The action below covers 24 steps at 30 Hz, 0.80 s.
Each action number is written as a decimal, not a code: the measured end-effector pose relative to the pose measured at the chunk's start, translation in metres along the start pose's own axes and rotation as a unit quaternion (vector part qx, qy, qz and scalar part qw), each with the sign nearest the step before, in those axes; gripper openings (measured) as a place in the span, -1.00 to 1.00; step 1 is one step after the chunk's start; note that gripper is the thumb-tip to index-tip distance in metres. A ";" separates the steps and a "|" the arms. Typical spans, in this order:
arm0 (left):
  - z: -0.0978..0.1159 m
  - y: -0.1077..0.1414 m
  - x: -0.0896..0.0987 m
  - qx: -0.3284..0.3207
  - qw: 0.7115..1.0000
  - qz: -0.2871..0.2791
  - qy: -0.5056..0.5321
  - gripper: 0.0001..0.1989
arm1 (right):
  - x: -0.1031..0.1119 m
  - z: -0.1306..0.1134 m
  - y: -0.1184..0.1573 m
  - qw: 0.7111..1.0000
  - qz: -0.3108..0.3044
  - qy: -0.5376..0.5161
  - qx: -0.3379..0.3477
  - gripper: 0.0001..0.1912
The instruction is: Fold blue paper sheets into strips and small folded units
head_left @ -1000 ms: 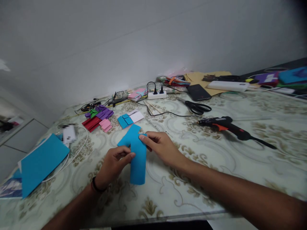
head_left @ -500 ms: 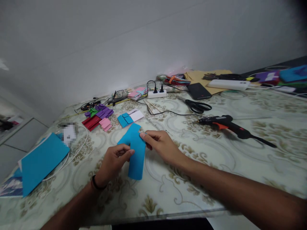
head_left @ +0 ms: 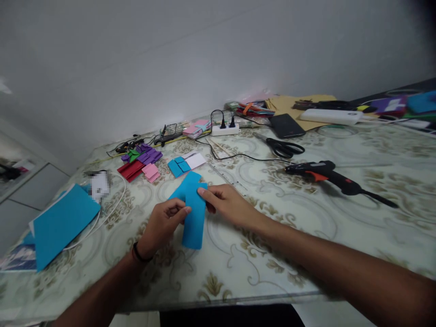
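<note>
A blue paper strip (head_left: 195,222) is held upright between both hands over the table. My left hand (head_left: 163,227) pinches its left edge with thumb and forefinger. At the upper right edge, my right hand (head_left: 228,204) grips the same strip, thumb on the front face and fingers behind. Behind it a second blue paper piece (head_left: 185,185) slants to the left; whether it is in my fingers or lies on the table is hidden. Folded blue paper pieces (head_left: 179,166) rest on white paper (head_left: 195,160) just beyond.
To the right lie a hot glue gun (head_left: 327,175), scissors (head_left: 282,147) and a black tablet-like object (head_left: 286,126). A power strip (head_left: 225,130) trails cords across the back. Red folded paper (head_left: 131,170), pink pieces (head_left: 151,172) and blue sheets (head_left: 66,222) are at the left.
The strip's top edge now looks flatter and straighter, where it was curled before. Both hands keep their pinch on it. The whole view has shifted slightly.
</note>
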<state>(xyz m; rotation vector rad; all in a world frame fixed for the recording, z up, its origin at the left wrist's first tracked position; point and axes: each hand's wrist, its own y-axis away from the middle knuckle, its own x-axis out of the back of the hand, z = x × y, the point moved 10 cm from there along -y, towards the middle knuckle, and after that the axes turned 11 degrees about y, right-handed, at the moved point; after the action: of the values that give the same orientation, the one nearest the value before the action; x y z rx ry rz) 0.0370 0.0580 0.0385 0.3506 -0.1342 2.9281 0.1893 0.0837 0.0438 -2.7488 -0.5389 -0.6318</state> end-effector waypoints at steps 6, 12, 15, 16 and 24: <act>-0.004 -0.003 -0.002 0.012 1.000 -0.018 0.016 -0.67 | -0.004 0.002 0.002 1.000 -0.010 0.011 -0.004 -0.27; -0.015 -0.009 -0.002 0.028 0.999 -0.025 0.021 -0.64 | -0.011 0.012 0.001 1.000 -0.018 0.016 -0.013 -0.33; -0.009 -0.013 0.001 0.026 0.998 -0.029 0.039 -0.63 | -0.015 0.013 0.000 0.999 -0.034 0.008 -0.025 -0.33; -0.006 -0.014 0.001 0.028 0.998 -0.038 0.046 -0.63 | -0.015 0.013 0.000 0.999 -0.037 0.005 -0.033 -0.33; -0.013 -0.007 -0.019 0.095 0.978 -0.179 0.045 -0.58 | -0.020 0.012 0.008 0.997 -0.079 0.014 -0.018 -0.34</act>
<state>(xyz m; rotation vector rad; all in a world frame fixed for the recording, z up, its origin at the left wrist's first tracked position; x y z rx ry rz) 0.0536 0.0631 0.0216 0.2382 0.2033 2.5960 0.1809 0.0745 0.0227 -2.7446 -0.7520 -0.7209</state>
